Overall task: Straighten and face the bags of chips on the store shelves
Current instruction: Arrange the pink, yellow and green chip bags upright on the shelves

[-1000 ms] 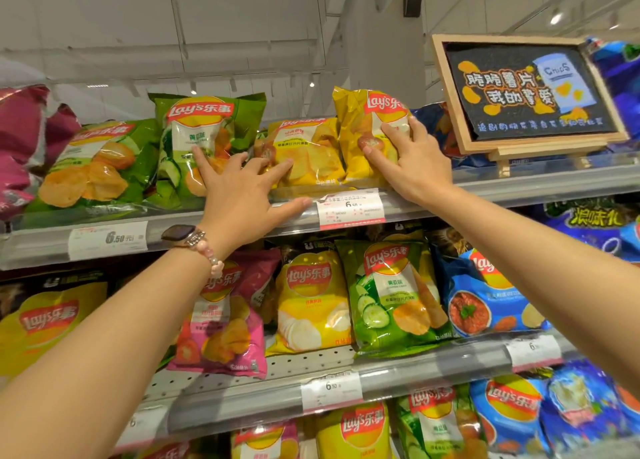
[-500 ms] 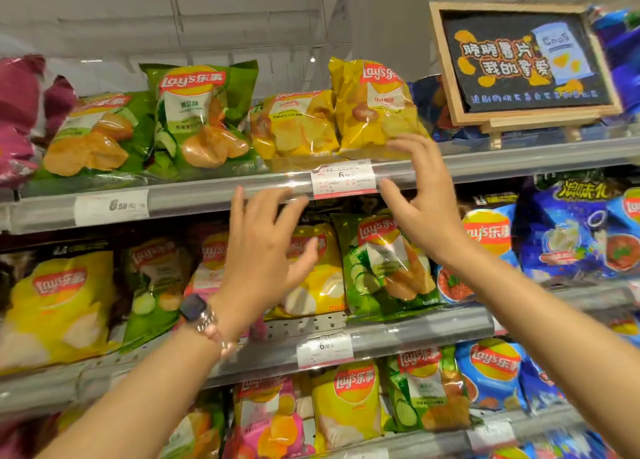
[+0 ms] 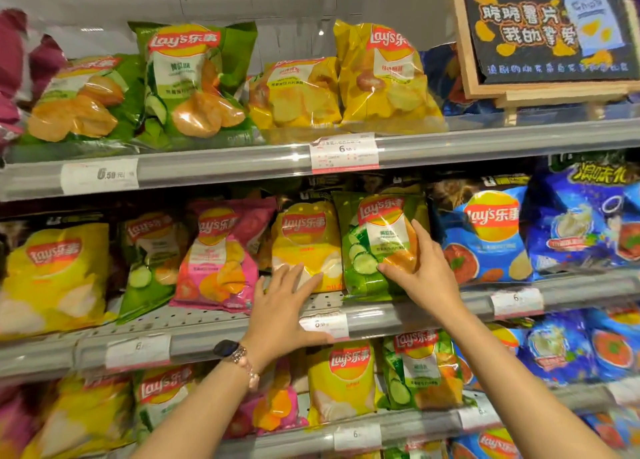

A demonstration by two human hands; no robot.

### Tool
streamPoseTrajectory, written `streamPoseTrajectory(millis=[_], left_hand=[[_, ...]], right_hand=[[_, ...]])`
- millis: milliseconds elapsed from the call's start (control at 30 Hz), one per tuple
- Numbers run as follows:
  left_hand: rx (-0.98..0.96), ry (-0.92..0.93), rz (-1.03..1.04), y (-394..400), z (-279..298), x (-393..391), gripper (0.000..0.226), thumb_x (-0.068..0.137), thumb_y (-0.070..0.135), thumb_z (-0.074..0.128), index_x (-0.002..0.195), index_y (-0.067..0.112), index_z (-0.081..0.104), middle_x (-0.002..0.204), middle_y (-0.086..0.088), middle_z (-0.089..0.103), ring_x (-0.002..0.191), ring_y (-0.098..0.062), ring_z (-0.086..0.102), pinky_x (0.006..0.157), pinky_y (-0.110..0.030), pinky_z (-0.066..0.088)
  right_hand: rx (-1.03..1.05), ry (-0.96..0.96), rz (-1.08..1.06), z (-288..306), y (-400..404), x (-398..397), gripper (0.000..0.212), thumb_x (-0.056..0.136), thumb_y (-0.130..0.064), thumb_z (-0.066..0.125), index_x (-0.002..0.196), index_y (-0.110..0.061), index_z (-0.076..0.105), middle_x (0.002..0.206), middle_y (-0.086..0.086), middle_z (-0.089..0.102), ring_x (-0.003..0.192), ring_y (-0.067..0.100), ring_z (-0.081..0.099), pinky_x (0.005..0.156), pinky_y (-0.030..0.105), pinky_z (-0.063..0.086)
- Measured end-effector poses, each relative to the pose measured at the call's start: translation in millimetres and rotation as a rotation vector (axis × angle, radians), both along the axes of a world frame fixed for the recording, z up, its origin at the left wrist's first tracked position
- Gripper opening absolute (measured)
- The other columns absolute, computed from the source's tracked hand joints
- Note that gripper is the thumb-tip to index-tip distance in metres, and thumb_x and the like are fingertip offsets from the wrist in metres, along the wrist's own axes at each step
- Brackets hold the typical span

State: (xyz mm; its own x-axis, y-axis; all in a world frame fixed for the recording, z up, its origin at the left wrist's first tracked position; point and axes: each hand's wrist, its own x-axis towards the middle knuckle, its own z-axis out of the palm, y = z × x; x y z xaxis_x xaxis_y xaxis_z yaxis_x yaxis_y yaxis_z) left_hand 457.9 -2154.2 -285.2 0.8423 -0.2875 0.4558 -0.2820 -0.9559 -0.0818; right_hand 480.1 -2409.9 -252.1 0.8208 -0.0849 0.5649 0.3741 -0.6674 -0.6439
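On middle shelf [image 3: 221, 334]: right hand [image 3: 420, 278] fingers grip green bag [image 3: 377, 247]; left hand [image 3: 284, 306] fingers flat on yellow bag [image 3: 304, 243].

Three shelf rails [image 3: 242, 162] are seen. On the top shelf, two green bags [image 3: 194, 80] and two yellow bags [image 3: 381, 77] are counted. One chalkboard sign [image 3: 547, 28] is shown.
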Motion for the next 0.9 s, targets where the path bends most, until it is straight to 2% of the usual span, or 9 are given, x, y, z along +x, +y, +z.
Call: streamPoseTrajectory(millis=[133,267,467,533,600,700,767,833,900], left_hand=[[0.017,-0.024,-0.002,-1,-2,4,0.107,0.058,0.098,0.017,0.138,0.035,0.045,0.144,-0.008,0.048,0.130,-0.034,0.046,0.091,-0.056,0.046],[0.032,-0.064,-0.013,2,-4,6,0.103,0.061,0.097,0.018,0.135,0.033,0.049,0.140,-0.009,0.052,0.126,-0.034,0.051,0.085,-0.051,0.051],[-0.068,0.059,-0.054,4,1,-3,0.111,0.054,0.092,0.037,0.149,0.040,0.016,0.160,0.002,0.010,0.147,-0.020,0.007,0.115,-0.045,0.017],[-0.301,0.058,-0.156,7,5,-12,0.102,0.060,0.083,0.047,0.148,0.036,0.024,0.156,0.004,0.019,0.144,-0.014,0.013,0.116,-0.041,0.017],[-0.495,-0.089,-0.196,16,10,-21,0.080,0.072,0.069,0.053,0.139,0.026,0.043,0.143,0.002,0.040,0.134,-0.016,0.033,0.111,-0.043,0.029],[-0.526,-0.412,0.006,42,17,-21,0.060,0.076,0.054,0.051,0.122,0.016,0.054,0.121,-0.004,0.052,0.117,-0.025,0.046,0.098,-0.048,0.040],[-0.538,-0.442,0.180,64,25,-18,0.075,0.070,0.058,0.060,0.128,0.012,0.048,0.124,-0.009,0.049,0.120,-0.031,0.042,0.099,-0.047,0.037],[-0.579,-0.308,0.314,83,29,-11,0.103,0.060,0.063,0.074,0.141,0.013,0.033,0.138,-0.015,0.038,0.130,-0.034,0.032,0.105,-0.047,0.031],[-0.629,-0.157,0.376,97,31,-6,0.127,0.049,0.072,0.076,0.148,0.019,0.016,0.146,-0.016,0.028,0.136,-0.034,0.025,0.108,-0.049,0.029]], right_hand=[[0.059,-0.007,0.066,-4,-2,6,0.095,0.071,-0.052,0.074,0.148,-0.032,0.022,0.132,0.001,0.057,0.112,0.026,0.058,0.089,0.046,0.051],[0.157,-0.075,0.119,-9,2,7,0.089,0.071,-0.044,0.077,0.145,-0.032,0.030,0.125,-0.001,0.061,0.108,0.023,0.060,0.086,0.046,0.052],[0.287,-0.198,0.118,-12,10,-2,0.088,0.072,-0.031,0.080,0.146,-0.027,0.032,0.136,-0.004,0.051,0.117,0.013,0.050,0.091,0.033,0.045],[0.313,-0.226,0.129,-12,15,-8,0.088,0.073,-0.028,0.080,0.146,-0.025,0.032,0.134,-0.011,0.048,0.115,0.006,0.047,0.091,0.028,0.041],[0.330,-0.236,0.144,-12,21,-13,0.086,0.073,-0.027,0.080,0.146,-0.026,0.033,0.128,-0.020,0.046,0.113,0.002,0.045,0.089,0.025,0.039],[0.296,-0.242,0.173,-10,31,-17,0.086,0.072,-0.026,0.080,0.145,-0.027,0.034,0.114,-0.042,0.038,0.109,-0.003,0.045,0.089,0.023,0.039],[0.271,-0.245,0.182,-6,39,-19,0.086,0.071,-0.028,0.080,0.145,-0.028,0.034,0.107,-0.045,0.037,0.108,0.000,0.046,0.089,0.025,0.040],[0.263,-0.244,0.195,-2,44,-20,0.086,0.072,-0.029,0.079,0.145,-0.029,0.033,0.109,-0.043,0.037,0.109,0.004,0.048,0.089,0.026,0.042],[0.272,-0.250,0.192,0,50,-21,0.086,0.073,-0.028,0.079,0.145,-0.029,0.032,0.112,-0.043,0.036,0.109,-0.001,0.046,0.086,0.016,0.041]])
